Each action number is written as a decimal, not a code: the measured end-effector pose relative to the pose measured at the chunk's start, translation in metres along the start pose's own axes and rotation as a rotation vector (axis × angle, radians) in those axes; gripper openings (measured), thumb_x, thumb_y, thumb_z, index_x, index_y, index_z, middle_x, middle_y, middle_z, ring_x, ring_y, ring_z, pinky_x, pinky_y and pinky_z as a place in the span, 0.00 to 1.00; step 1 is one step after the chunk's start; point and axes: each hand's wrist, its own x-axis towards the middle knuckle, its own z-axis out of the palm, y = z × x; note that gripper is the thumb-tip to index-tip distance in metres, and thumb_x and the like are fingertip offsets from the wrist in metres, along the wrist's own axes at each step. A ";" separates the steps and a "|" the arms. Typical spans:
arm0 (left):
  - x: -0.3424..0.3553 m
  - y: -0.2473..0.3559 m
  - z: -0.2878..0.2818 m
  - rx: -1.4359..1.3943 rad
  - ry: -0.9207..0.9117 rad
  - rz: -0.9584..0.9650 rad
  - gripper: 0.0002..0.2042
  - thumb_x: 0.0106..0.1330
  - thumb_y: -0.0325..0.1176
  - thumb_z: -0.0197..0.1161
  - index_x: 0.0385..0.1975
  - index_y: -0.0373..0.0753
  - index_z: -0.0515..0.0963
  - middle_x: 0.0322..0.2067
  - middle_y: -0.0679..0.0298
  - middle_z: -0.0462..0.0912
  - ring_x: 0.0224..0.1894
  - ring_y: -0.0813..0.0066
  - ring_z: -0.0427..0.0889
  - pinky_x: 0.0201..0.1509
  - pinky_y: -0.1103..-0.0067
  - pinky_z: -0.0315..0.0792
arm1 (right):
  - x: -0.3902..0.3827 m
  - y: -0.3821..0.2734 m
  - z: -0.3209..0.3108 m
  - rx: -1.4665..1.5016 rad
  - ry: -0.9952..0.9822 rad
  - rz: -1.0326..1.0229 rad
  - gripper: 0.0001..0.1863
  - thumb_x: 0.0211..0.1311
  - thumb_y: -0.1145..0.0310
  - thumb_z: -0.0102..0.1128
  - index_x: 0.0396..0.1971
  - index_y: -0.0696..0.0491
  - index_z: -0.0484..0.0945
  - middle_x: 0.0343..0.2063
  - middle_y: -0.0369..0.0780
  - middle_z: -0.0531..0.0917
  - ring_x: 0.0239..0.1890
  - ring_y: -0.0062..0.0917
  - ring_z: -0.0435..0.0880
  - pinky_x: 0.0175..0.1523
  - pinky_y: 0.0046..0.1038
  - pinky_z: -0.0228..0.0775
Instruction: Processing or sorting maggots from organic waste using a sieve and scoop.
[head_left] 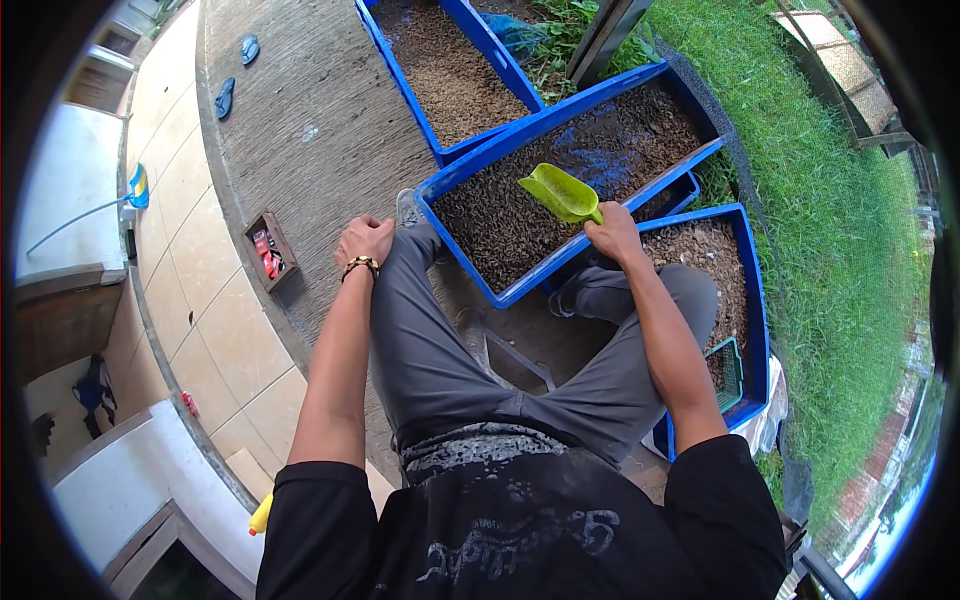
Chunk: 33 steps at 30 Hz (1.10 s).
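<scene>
A lime-green scoop [563,193] is gripped by its handle in my right hand [613,234]. Its blade points left, held over a long blue tray [462,258] of dark, grainy material; I cannot make out any load in it. In that tray the grains [500,228] lie thickest at the near left, while patches of blue bottom show through farther back. My left hand [366,242], with a bracelet at the wrist, rests on my left knee, fingers loosely bent over it and holding nothing visible.
Another blue tray [437,143] with lighter brown grains lies beyond. At right, a blue tray [757,330] holds coarse brown material and a green-rimmed sieve [738,374]. A wooden box [286,252] with red packets sits on the concrete at left. Grass [820,240] borders the right.
</scene>
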 end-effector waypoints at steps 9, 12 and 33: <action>-0.004 0.000 -0.003 -0.023 -0.003 0.007 0.20 0.53 0.52 0.60 0.38 0.46 0.86 0.42 0.56 0.87 0.49 0.55 0.84 0.53 0.65 0.74 | -0.003 -0.001 0.001 0.019 0.033 -0.053 0.16 0.49 0.60 0.56 0.28 0.59 0.82 0.31 0.54 0.84 0.38 0.51 0.83 0.46 0.49 0.75; -0.001 -0.003 -0.001 -0.022 0.000 0.002 0.19 0.53 0.52 0.60 0.37 0.47 0.86 0.42 0.56 0.87 0.49 0.56 0.84 0.53 0.66 0.74 | -0.004 -0.007 -0.002 0.020 0.006 -0.043 0.16 0.49 0.60 0.56 0.28 0.58 0.82 0.32 0.54 0.84 0.38 0.51 0.83 0.46 0.49 0.75; -0.001 -0.003 0.000 -0.028 0.009 0.000 0.18 0.53 0.52 0.61 0.37 0.49 0.86 0.42 0.57 0.87 0.49 0.56 0.84 0.55 0.65 0.73 | 0.000 0.002 0.005 0.052 -0.066 -0.060 0.16 0.47 0.60 0.58 0.31 0.56 0.82 0.35 0.52 0.84 0.41 0.50 0.82 0.49 0.47 0.74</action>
